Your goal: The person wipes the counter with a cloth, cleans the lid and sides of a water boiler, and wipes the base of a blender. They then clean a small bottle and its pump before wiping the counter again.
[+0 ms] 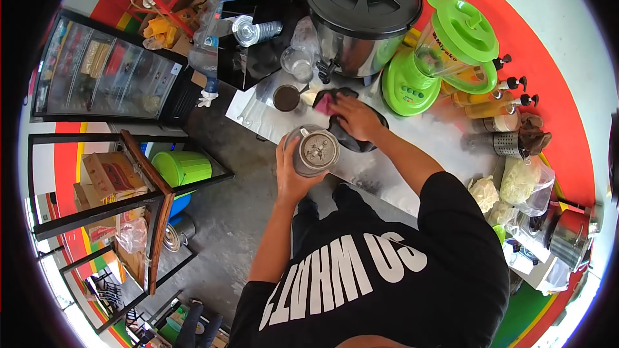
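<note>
My left hand [291,174] is wrapped around a round, grey-rimmed container [317,151], held over the counter's front edge. Its top faces me and shows a patterned metal disc, possibly a strainer. On the counter, my right hand [356,119] grips a pink cloth [324,104], its fingertips over the cloth's edge. Beneath that hand lies a dark, round-edged mat or tray [351,138], partly covered by the forearm. A small cup of dark contents [286,98] stands left of the cloth.
A steel dispenser with a black lid [364,0] and a green blender [412,80] stand behind the metal counter [412,154]. Pump bottles [483,109] line the wall at right. Clear plastic cups [298,63] sit at back left. A wooden-topped shelf [145,212] is at left.
</note>
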A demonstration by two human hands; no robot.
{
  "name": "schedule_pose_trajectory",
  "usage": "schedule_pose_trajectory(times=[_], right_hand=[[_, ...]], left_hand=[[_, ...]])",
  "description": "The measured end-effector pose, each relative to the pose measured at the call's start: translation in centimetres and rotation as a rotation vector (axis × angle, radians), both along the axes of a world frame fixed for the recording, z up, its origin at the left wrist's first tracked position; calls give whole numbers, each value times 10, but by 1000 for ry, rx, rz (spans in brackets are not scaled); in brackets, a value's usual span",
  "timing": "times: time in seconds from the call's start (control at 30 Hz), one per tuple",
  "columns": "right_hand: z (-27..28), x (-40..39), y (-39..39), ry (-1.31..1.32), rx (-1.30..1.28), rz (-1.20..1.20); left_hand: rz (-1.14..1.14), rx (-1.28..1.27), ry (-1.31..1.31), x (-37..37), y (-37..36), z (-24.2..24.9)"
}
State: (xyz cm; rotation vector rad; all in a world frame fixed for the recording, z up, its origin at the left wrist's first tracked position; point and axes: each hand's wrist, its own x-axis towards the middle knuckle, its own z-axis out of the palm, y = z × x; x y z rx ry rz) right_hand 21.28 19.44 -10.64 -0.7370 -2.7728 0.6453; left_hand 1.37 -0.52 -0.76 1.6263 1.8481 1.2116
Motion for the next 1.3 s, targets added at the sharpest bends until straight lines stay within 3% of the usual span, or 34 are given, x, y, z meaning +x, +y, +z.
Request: schedule_pose_trajectory(times=[0.1, 0.2, 0.33, 0.4, 0.6, 0.67, 0.73, 0.87, 0.93, 1.0, 1.03, 1.13, 1.3], right_hand=[[-17, -26, 21, 10, 76, -379], [-9, -54, 22, 37, 59, -428], [-9, -21, -11, 96, 58, -58], [-11, -6, -6, -28, 43, -18], [-9, -45, 35, -114, 135, -396], [-9, -48, 20, -88, 180, -363], [0, -41, 1, -103, 184, -177], [-5, -21, 2, -74, 248, -153], [-3, -35, 18, -113, 272, -237], [-1, -54, 32, -194, 104, -496], [-7, -62, 30, -211, 110, -516], [-10, -63, -5, -209, 211, -444], [7, -3, -34, -273, 129, -68]], left_hand=[[14, 3, 4, 0, -1, 3], [25, -29, -12, 1, -4, 2], [37, 26, 9, -1, -2, -5], [56, 32, 11, -3, -5, -6], [60, -29, 19, -5, -3, 1], [60, -83, 4, -8, -4, 2], [64, -77, 3, -11, -3, 1], [64, -80, 10, -16, -1, 5], [77, -86, 13, -15, -3, 2], [101, -85, 17, -17, -4, 0], [109, -101, 20, -16, -4, 0], [131, -118, 10, -14, -4, 1], [67, -142, 71, -17, -2, 7]])
